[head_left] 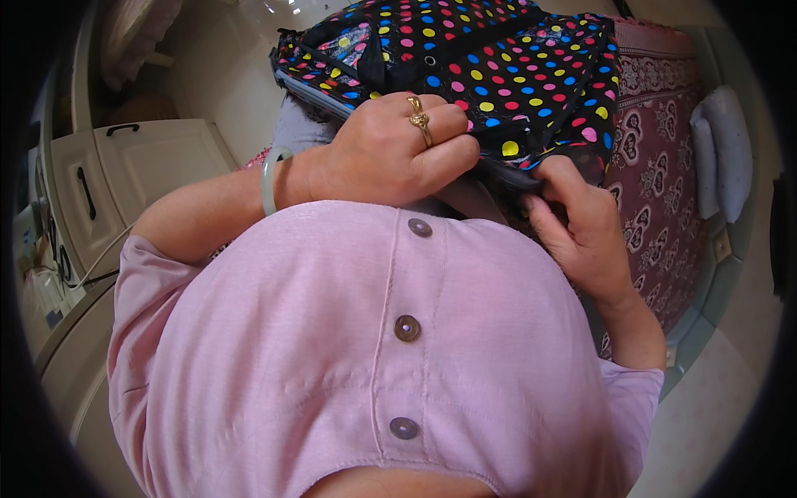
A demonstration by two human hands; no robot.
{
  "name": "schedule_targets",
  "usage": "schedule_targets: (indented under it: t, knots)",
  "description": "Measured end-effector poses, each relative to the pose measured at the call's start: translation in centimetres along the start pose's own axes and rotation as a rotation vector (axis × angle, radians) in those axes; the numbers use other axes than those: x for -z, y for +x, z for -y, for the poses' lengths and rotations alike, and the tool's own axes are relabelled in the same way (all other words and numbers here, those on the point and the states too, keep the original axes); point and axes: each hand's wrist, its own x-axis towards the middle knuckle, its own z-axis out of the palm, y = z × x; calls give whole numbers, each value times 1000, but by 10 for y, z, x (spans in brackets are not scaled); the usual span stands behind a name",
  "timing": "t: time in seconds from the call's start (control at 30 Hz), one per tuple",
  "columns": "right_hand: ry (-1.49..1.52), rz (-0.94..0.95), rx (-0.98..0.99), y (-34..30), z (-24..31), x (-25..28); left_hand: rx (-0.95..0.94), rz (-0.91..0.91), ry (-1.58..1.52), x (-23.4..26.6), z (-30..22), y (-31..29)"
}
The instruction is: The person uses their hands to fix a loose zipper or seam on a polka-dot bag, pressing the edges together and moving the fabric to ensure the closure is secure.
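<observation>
A black bag (498,70) with bright polka dots and black straps lies across my lap. My left hand (407,145), with gold rings and a pale green bangle at the wrist, is closed in a fist at the bag's near edge; what sits inside its fingers is hidden. A smooth black strip (505,176) runs along that edge from near my left fist to my right hand (577,220). The thumb and fingers of my right hand pinch the strip. Folds of the bag hide its underside.
On the right is a seat with a maroon patterned cover (656,183), and a pale grey cushion (729,153) beyond it. Cream cabinets (137,178) with black handles stand on the left, near a white cable (104,264).
</observation>
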Motion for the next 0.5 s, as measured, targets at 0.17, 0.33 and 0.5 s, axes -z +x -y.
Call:
schedule_targets:
  t: [0.17, 0.33, 0.5]
  knots:
    - [-36, -22, 74, -6, -5, -9, 352, 100, -310, 2, 19, 3]
    - [-67, -21, 110, -8, -6, -12, 299, 558, -486, -8, 38, -7]
    - [-69, -30, 118, -12, -8, -15, 277, 697, -628, -5, 43, -5]
